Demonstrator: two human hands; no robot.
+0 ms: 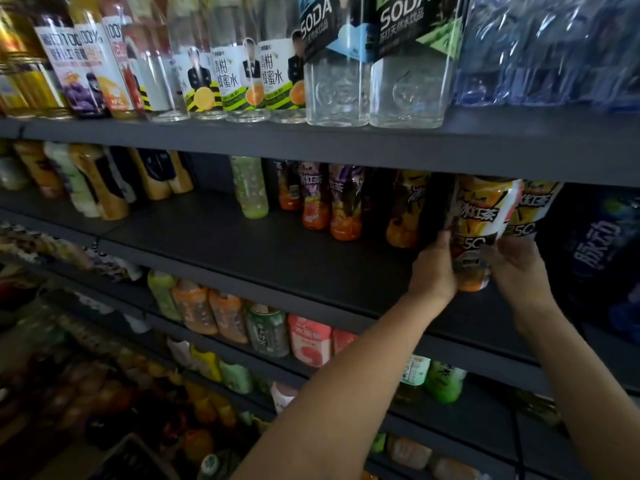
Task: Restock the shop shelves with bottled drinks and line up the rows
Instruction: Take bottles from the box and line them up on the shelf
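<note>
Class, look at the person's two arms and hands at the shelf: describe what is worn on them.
Nothing worn shows. Both forearms are bare as far as the frame reaches, with no sleeve in view. The left hand and right hand have no gloves, and no watch, bracelet or ring is visible.

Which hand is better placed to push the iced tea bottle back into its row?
The right hand, probably: it sits at the iced tea bottle's front base, while the left hand holds its side.
</note>
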